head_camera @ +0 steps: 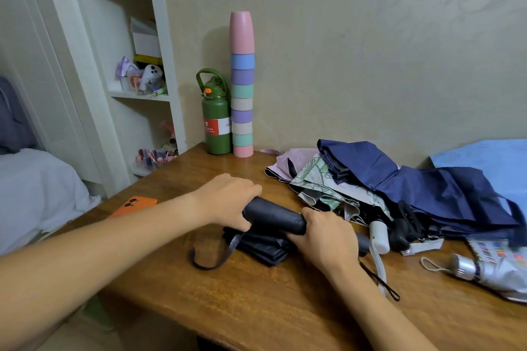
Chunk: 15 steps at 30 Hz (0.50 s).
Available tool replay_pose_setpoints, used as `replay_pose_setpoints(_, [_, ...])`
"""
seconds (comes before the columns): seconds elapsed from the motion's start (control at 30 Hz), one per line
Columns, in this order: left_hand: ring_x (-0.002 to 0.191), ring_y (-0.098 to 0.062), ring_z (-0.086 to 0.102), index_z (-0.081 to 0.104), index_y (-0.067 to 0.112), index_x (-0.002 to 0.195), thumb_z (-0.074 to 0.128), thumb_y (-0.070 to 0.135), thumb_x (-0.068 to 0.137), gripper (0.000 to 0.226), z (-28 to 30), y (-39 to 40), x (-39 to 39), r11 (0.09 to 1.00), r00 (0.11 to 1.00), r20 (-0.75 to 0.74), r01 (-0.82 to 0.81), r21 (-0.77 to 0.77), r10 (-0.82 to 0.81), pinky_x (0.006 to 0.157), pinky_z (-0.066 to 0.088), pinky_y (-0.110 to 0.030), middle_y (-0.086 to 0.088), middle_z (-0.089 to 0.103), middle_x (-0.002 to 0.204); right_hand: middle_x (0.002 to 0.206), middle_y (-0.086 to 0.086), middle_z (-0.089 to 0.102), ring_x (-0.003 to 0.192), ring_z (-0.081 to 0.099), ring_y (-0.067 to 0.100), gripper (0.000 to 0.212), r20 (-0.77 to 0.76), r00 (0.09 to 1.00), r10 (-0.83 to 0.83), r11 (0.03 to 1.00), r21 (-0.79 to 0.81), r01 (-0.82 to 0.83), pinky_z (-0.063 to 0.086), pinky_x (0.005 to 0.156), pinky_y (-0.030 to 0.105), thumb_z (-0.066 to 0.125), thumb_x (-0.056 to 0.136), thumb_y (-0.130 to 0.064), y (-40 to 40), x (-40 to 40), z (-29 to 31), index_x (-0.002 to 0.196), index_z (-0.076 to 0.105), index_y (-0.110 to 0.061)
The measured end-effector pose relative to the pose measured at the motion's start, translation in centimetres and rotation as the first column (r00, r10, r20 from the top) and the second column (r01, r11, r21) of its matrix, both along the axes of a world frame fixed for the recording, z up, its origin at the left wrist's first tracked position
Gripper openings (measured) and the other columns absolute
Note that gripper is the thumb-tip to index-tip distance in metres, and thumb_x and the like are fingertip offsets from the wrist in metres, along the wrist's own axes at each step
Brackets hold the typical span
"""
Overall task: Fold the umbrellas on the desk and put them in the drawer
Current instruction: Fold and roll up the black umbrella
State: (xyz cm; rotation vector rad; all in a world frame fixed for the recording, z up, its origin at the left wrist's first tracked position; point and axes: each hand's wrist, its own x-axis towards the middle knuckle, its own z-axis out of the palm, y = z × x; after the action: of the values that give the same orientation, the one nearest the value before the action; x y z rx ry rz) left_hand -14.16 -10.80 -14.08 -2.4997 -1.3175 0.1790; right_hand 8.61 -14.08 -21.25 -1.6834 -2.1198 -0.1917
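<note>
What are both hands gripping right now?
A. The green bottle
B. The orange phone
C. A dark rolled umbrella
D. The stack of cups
C: the left hand and right hand clasp opposite ends of the dark umbrella above the desk.

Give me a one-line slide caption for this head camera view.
Both hands, left hand and right hand, grip a rolled dark umbrella on the wooden desk, unfolded umbrellas piled alongside.

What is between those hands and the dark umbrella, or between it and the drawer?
Nothing separates them: the left hand and right hand already grip the dark umbrella at its two ends, above the desk. No drawer shows in this view, so whether the way there is blocked cannot be told.
</note>
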Motion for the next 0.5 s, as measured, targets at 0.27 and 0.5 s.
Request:
replay_pose_setpoints(0.27, [0.09, -0.018, 0.064, 0.054, 0.025, 0.104, 0.072, 0.052, 0.085, 0.037, -1.0, 0.0, -0.2, 0.992, 0.999, 0.015, -0.03, 0.123, 0.028, 0.07, 0.047, -0.034, 0.005, 0.066, 0.1, 0.083, -0.006, 0.066, 0.082, 0.067, 0.019, 0.047, -0.049, 0.999, 0.009, 0.999, -0.043, -0.011, 0.046, 0.062, 0.032, 0.058, 0.083, -0.073, 0.4, 0.2, 0.0, 0.083, 0.056, -0.027])
replay_pose_setpoints(0.5, [0.085, -0.025, 0.066, 0.064, 0.026, 0.096, 0.071, 0.042, 0.083, 0.023, 0.8, 0.3, 1.1, 0.988, 0.988, 0.002, -0.152, 0.007, 0.152, 0.067, 0.05, -0.034, 0.002, 0.069, 0.093, 0.096, -0.005, 0.058, 0.093, 0.059, 0.023, 0.059, -0.095, 0.995, -0.005, 0.992, 0.126, 0.017, 0.044, 0.072, 0.037, 0.061, 0.077, -0.076, 1.1, 0.1, -0.8, 0.106, 0.056, -0.025])
